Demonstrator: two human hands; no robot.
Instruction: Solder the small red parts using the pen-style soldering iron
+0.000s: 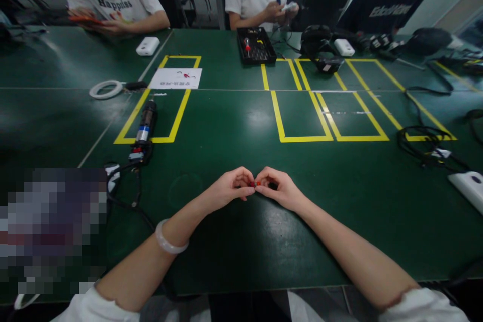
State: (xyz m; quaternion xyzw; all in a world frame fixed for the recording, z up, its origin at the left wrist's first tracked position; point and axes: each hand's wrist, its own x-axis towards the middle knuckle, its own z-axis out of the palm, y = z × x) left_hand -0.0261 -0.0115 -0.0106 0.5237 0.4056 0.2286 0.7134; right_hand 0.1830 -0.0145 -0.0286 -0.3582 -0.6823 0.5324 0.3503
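Note:
Both my hands meet above the green table (241, 241), close to its near side. Between the fingertips is a tiny red and orange piece (257, 184), too small for me to name. My left hand (234, 184) pinches its left end with thumb and fingers. From the other side my right hand (276, 186) pinches the orange end. The fingers cover most of the piece, so I cannot tell whether it is one part or two joined. A pale bangle (169, 239) circles my left wrist.
Yellow tape frames (306, 138) mark the table. Left lie a cylindrical device with cables (144, 128), a paper sheet (176, 78) and a white cable coil (105, 89). A black tray (257, 53) with a red screwdriver stands far off. Black cables (426, 136) lie right. Several people sit opposite.

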